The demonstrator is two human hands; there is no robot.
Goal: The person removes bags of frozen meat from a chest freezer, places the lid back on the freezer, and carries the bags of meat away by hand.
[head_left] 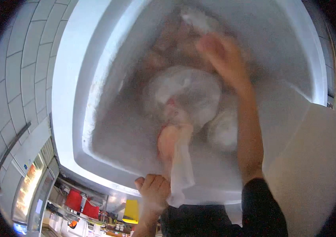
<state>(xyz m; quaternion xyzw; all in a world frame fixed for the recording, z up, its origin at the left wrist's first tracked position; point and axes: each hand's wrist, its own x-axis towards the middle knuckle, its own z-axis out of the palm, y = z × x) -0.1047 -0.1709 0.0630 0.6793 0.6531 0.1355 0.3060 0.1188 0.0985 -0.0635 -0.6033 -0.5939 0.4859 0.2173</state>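
Note:
A long plastic bag (167,142) with pinkish contents stretches from inside the frosty white chest freezer to its near edge. My left hand (154,190) is curled closed at the near rim, around the near end of this bag. Deep in the freezer, my right hand (220,53) reaches over reddish packages (158,59). Motion and mist blur its fingers, and whether it grips anything is unclear. Between the hands lies a large, round, whitish wrapped bundle (193,89), with a smaller pale one (224,130) to its right.
The freezer's thick white rim (67,98) curves round the left side. A pale lid or panel (306,158) is at the right. Beyond the near left edge are a yellow container (131,211), red items (74,200) and a lit display cabinet (29,189).

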